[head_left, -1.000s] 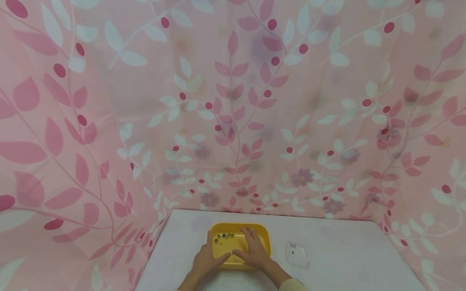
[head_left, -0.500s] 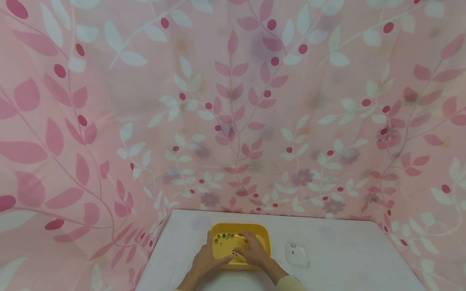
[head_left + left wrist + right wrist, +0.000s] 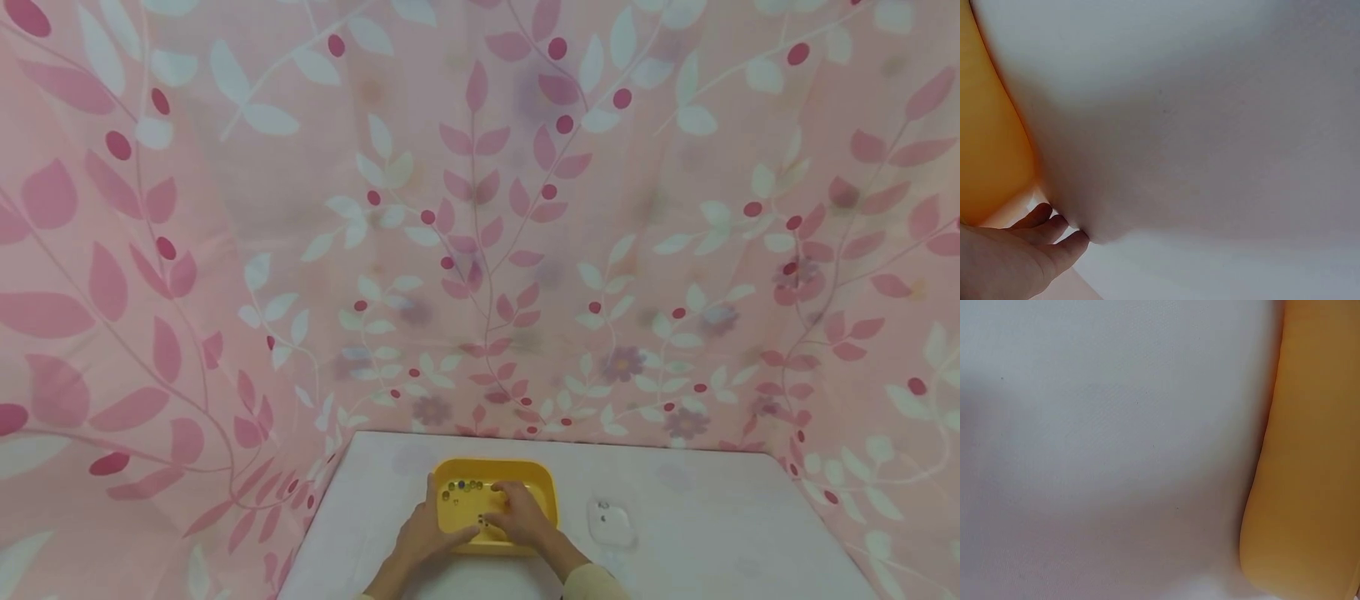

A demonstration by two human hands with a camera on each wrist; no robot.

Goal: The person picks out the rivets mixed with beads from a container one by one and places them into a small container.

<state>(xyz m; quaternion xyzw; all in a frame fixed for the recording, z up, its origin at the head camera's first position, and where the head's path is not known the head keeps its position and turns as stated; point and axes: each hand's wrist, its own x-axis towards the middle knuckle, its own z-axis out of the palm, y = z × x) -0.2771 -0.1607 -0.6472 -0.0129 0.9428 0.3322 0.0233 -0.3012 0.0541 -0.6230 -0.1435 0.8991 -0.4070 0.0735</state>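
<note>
A yellow tray sits on the white table in the head view. My left hand holds its left near corner, thumb reaching over the near rim and fingers along the outside. In the left wrist view, fingertips rest low beside the yellow wall. My right hand is inside the tray, fingers bent, with a gap between thumb and index finger. Small dark bits lie right at its thumb tip. Several round glass-like beads sit towards the tray's far left. The right wrist view shows only tray wall and table.
A small clear dish with a few tiny pieces in it stands right of the tray. Pink leaf-patterned curtain hangs behind and at both sides of the white table.
My right hand's fingers have bent inward from a more stretched pose, and the small dark bits by its thumb show more. The left hand and the tray have stayed put.
</note>
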